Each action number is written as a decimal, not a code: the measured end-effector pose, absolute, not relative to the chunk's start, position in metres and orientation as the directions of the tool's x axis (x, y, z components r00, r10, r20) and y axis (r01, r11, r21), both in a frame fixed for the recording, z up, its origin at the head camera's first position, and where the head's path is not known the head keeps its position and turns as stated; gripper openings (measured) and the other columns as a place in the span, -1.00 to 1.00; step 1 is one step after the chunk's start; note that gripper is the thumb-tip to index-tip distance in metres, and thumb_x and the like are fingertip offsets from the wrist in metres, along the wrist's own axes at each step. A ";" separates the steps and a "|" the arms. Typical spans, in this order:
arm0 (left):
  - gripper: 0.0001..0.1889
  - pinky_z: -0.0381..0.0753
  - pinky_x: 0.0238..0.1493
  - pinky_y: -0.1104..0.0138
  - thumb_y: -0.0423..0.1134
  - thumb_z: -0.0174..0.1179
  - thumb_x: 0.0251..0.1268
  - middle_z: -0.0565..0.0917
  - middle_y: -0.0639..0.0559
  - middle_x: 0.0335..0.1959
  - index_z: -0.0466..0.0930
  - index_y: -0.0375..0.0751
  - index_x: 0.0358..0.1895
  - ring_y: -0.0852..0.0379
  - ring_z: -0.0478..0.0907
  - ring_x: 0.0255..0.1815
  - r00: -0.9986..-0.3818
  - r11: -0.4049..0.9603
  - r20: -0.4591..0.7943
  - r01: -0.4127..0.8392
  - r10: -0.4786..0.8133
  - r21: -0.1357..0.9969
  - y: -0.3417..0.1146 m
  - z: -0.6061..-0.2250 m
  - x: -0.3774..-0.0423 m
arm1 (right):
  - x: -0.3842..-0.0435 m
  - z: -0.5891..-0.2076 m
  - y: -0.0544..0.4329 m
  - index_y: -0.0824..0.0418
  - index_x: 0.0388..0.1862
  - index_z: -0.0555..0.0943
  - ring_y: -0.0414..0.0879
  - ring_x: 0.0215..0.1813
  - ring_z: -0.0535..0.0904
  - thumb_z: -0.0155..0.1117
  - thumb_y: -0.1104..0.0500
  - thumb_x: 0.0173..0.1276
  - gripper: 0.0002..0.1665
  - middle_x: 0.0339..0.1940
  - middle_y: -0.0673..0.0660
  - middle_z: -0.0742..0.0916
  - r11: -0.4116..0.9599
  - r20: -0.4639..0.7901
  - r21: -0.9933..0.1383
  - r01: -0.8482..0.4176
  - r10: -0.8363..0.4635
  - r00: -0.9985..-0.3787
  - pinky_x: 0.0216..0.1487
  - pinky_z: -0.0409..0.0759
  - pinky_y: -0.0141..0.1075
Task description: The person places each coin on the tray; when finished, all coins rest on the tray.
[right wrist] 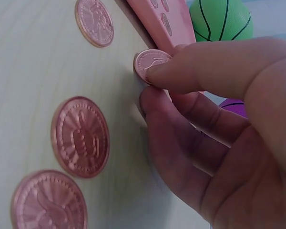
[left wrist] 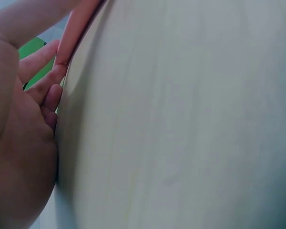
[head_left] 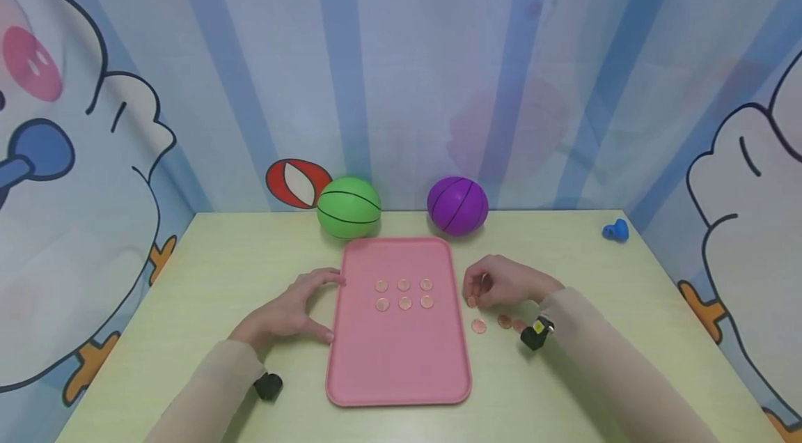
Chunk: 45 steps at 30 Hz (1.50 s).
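Observation:
A pink tray [head_left: 397,366] lies on the table, bearing copper-coloured coins [head_left: 404,303] in two rows of three. My left hand [head_left: 285,311] touches the tray's left side, thumb and fingers spread; in the left wrist view its fingertips [left wrist: 57,71] meet the pink rim. Just off the tray's right edge, my right hand [head_left: 507,281] pinches a coin [right wrist: 149,62] between thumb and fingers, tilted up by the table surface. Three more coins lie near that hand: one close to the tray [head_left: 479,326], another [right wrist: 81,137] showing a thumbs-up design, and a third [right wrist: 49,202] partly cut off.
Behind the tray sit a green ball [head_left: 349,208] and a purple ball [head_left: 458,206], both with black lines. A small blue object [head_left: 617,230] is at the table's far right corner. A striped cartoon cloth [head_left: 413,81] hangs along the back edge.

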<state>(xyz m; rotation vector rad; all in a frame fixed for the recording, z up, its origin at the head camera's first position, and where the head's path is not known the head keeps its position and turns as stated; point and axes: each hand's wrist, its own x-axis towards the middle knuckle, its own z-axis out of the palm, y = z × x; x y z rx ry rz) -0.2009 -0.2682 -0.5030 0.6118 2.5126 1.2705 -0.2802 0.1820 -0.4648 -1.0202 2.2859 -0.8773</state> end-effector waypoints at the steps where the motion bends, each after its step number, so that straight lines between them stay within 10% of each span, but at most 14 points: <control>1: 0.01 -0.09 0.56 -0.42 -0.06 0.71 -0.15 0.20 -0.03 0.66 0.40 0.08 0.49 -0.26 -0.03 0.66 -0.877 0.529 -0.042 0.250 0.479 0.811 -0.268 -0.503 -0.201 | -0.280 -0.465 0.182 0.09 -0.27 0.77 -0.12 -0.29 0.63 0.45 0.40 0.28 -0.80 -0.37 0.00 0.76 0.511 -0.164 -0.723 -0.465 -0.781 -0.603 -0.15 0.66 -0.30; 45: 0.03 -0.06 0.58 -0.39 0.02 0.71 -0.15 0.22 -0.03 0.65 0.39 0.07 0.50 -0.24 -0.01 0.66 -0.864 0.539 -0.016 0.299 0.503 0.788 -0.269 -0.505 -0.203 | -0.276 -0.460 0.191 0.11 -0.04 0.84 -0.13 -0.26 0.66 0.56 0.33 0.21 -0.68 -0.23 0.01 0.79 0.510 -0.145 -0.718 -0.474 -0.776 -0.614 -0.17 0.71 -0.31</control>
